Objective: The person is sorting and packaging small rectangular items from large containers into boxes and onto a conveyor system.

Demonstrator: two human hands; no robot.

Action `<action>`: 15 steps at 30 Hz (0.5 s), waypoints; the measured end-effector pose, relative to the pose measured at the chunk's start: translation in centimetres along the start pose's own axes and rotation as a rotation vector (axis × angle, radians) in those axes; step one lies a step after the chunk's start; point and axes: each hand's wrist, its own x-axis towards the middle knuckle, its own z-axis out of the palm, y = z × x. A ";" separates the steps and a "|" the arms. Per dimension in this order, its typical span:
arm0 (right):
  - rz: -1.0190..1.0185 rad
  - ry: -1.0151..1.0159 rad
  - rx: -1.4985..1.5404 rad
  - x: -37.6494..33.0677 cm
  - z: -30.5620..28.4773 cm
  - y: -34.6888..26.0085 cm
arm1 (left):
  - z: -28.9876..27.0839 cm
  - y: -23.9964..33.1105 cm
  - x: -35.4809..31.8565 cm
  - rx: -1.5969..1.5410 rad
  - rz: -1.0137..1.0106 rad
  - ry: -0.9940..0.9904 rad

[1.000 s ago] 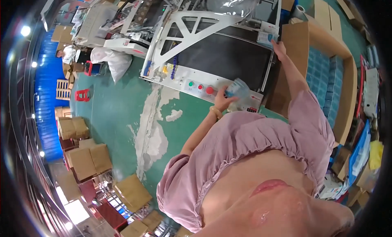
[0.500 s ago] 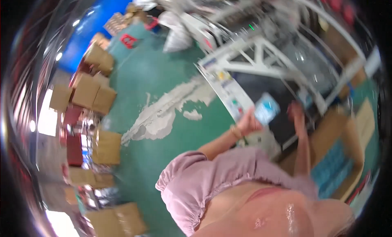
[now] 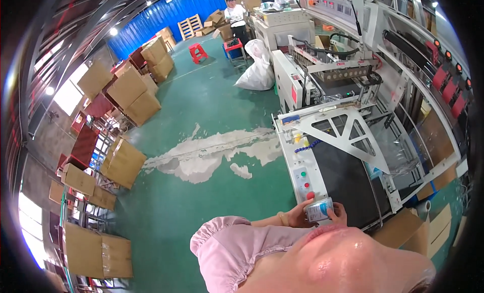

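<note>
A small white and blue package (image 3: 317, 211) is held up close to my body, at the near left corner of the machine's black conveyor belt (image 3: 348, 184). My left hand (image 3: 296, 214) grips its left side, with a band around the wrist. From the right, my right hand (image 3: 339, 214) has its fingers closed on the package's other edge. Right by my left fingers is a red button (image 3: 310, 195) on the white control strip (image 3: 299, 167) along the belt.
The packaging machine (image 3: 348, 136) has a white slotted arm over the belt. An open cardboard box (image 3: 403, 230) stands at the near right. Stacked cartons (image 3: 121, 162) line the left side. Farther back are a white sack (image 3: 256, 68), a red stool (image 3: 197, 53) and a person (image 3: 235, 14).
My right hand has come from over the belt to the package, which is now in both hands and closer to my body. The view has swung up toward the far room.
</note>
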 end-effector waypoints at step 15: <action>-0.111 0.092 0.207 -3.2 1.1 0.5 | 1.1 1.7 -0.6 0.137 -0.038 -0.192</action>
